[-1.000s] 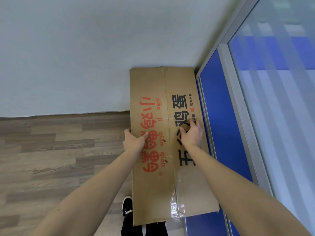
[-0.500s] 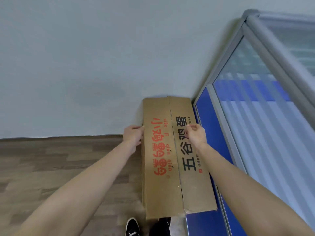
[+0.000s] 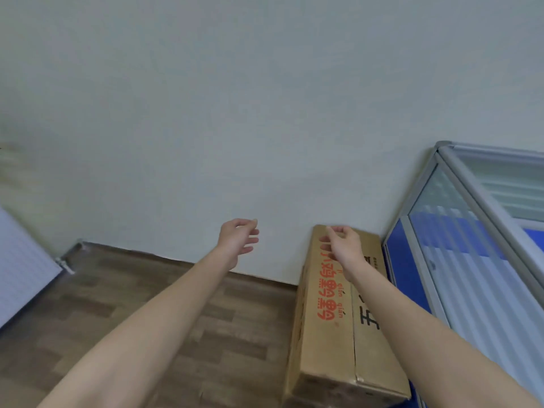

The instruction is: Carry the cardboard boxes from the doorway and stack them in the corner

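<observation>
A long brown cardboard box with red and black printed characters lies in the corner, its far end against the white wall and its right side along a blue partition. My left hand hovers in the air to the left of the box, fingers loosely curled and apart, holding nothing. My right hand is raised above the far end of the box, fingers curled and empty, apart from the cardboard as far as I can tell.
A blue and frosted-glass partition with a metal frame stands on the right. The white wall fills the view ahead. Wood-pattern floor stretches left of the box. A white panel leans at the far left.
Both hands have let go of the box and lifted away from it. My view has risen, so the box now sits lower and further to the right.
</observation>
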